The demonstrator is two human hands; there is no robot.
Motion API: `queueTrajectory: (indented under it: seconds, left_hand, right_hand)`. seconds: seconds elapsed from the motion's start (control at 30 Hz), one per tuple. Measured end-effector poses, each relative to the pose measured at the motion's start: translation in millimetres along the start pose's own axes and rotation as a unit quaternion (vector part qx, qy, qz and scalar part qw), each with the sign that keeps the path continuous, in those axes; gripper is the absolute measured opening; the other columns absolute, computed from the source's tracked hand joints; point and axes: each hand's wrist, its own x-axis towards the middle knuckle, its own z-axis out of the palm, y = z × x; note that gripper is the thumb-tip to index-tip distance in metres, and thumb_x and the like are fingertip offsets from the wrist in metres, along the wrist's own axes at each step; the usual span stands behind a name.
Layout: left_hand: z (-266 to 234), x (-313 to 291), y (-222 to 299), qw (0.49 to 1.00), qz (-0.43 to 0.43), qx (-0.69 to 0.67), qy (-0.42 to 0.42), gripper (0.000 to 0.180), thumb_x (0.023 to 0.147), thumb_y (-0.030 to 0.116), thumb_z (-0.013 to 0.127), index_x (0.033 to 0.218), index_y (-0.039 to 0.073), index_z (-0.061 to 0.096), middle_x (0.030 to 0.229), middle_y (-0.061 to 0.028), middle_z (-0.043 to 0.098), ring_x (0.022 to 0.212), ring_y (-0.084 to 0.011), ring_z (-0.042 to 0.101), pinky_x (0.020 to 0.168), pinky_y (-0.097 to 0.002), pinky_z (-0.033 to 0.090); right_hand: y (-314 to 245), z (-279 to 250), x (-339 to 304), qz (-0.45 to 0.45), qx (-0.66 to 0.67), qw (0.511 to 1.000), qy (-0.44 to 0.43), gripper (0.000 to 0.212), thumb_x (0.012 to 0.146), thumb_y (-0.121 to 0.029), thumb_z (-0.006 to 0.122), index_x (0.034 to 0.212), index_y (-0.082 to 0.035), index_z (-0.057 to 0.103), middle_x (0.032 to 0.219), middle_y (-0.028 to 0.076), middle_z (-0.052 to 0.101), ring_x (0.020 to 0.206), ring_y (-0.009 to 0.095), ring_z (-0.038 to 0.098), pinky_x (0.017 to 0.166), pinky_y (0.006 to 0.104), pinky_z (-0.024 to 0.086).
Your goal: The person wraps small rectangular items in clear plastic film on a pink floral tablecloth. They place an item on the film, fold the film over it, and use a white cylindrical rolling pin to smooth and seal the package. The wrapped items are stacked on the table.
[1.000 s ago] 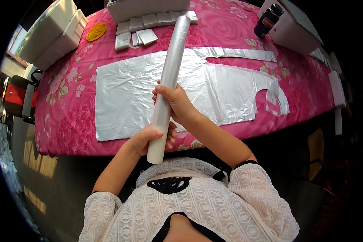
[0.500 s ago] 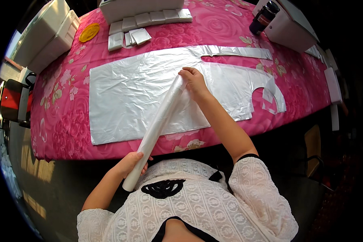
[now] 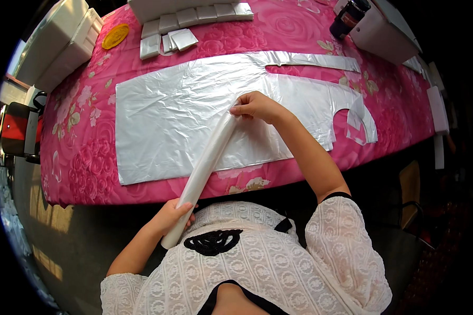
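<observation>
A long, narrow roll of whitish plastic film (image 3: 205,161) slants from my waist up over the table. Near its lower end, my left hand (image 3: 171,216) is wrapped round it. At the upper end my right hand (image 3: 260,107) pinches the film between thumb and fingers. Beneath the roll, a silvery-white plastic apron (image 3: 155,118) lies spread flat, with its neck and strap cut-outs toward the right. Whether it is one layer or a stack, I cannot tell.
Folded white plastic packets (image 3: 186,19) stand in a row before a white box (image 3: 171,7); a few lie loose nearby. White foam boxes (image 3: 63,47) are at the left, by a yellow disc (image 3: 115,36). A dark flask (image 3: 349,20) stands at the far right on the pink floral tablecloth (image 3: 84,152).
My right hand has shifted slightly down and turned so its fingers point left, and its elbow has swung to the right. The roll's upper end has dropped a little; my left hand keeps its hold.
</observation>
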Motion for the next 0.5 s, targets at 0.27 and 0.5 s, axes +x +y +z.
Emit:
queueTrajectory:
  seconds: [0.27,0.5]
  left_hand:
    - [-18,-19,-3,0.997,-0.037,0.069,-0.014,0.036,0.083,0.028,0.058,0.106,0.000,0.053,0.080,-0.0079,0.060,0.067,-0.0134,0.056,0.063,-0.0273,0.047]
    - [-60,-38,16,0.974,-0.017,0.225,-0.025,0.038,0.072,0.022,0.071,0.100,0.000,0.058,0.084,-0.0079,0.062,0.074,-0.0147,0.058,0.069,-0.0295,0.047]
  right_hand:
    - [37,-116,-1,-0.021,-0.153,0.935,0.319,0.022,0.079,-0.022,0.066,0.080,0.001,0.064,0.064,0.002,0.059,0.055,0.009,0.051,0.053,0.0249,0.041]
    - [47,-184,-34,-0.044,-0.110,0.917,0.382,0.020,0.082,-0.024,0.064,0.076,-0.004,0.061,0.065,-0.001,0.056,0.056,0.007,0.048,0.051,0.0216,0.038]
